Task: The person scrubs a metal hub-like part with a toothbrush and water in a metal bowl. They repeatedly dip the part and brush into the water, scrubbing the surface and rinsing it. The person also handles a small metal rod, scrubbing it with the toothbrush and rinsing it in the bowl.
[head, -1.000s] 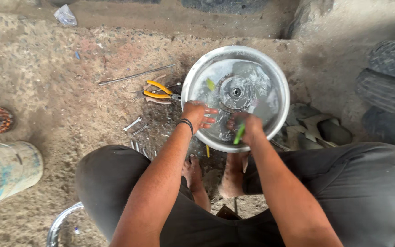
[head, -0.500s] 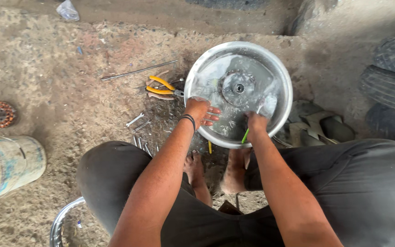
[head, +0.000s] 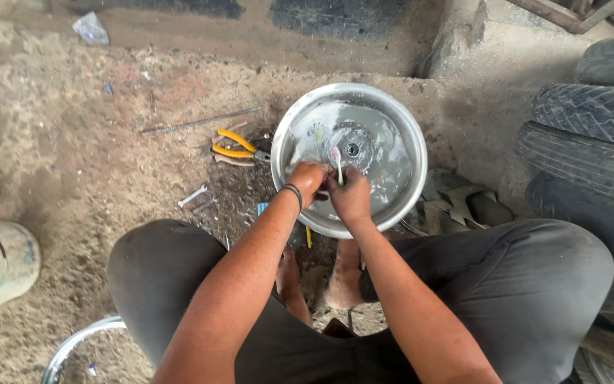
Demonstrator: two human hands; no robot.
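Hands meet over a round metal basin that sits on the dirt floor between the squatting person's knees. Right hand is closed around a small white-tipped brush — its head points up toward the basin's centre hub. Left hand, a dark band at the wrist, is curled shut beside it, the 2 touching; what it grips I cannot tell. Yellow-handled pliers lie just left of the basin, tyres stacked at right.
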